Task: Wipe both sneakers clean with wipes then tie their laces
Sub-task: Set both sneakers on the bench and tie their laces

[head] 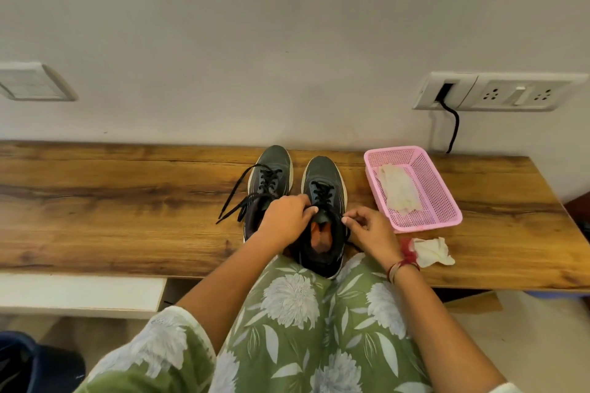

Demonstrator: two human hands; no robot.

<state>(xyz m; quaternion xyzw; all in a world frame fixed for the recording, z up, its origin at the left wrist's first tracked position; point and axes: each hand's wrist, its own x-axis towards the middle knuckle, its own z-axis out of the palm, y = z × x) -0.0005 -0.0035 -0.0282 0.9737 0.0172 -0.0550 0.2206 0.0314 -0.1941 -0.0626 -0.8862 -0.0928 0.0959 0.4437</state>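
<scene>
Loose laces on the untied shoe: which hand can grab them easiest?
Probably the left hand: it sits beside those loose laces, while the right hand is across the other sneaker.

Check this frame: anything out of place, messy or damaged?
A crumpled wipe lies on the table outside the basket. On the left sneaker the laces are untied and trail across the table. Nothing looks spilled or damaged.

Open wooden bench top (111,195) left of loose laces (233,198); narrow gap between left sneaker (271,169) and right sneaker (322,172); pink basket (447,201) just right, crumpled wipe (431,252) before it; wall (287,41) close behind toes.
</scene>
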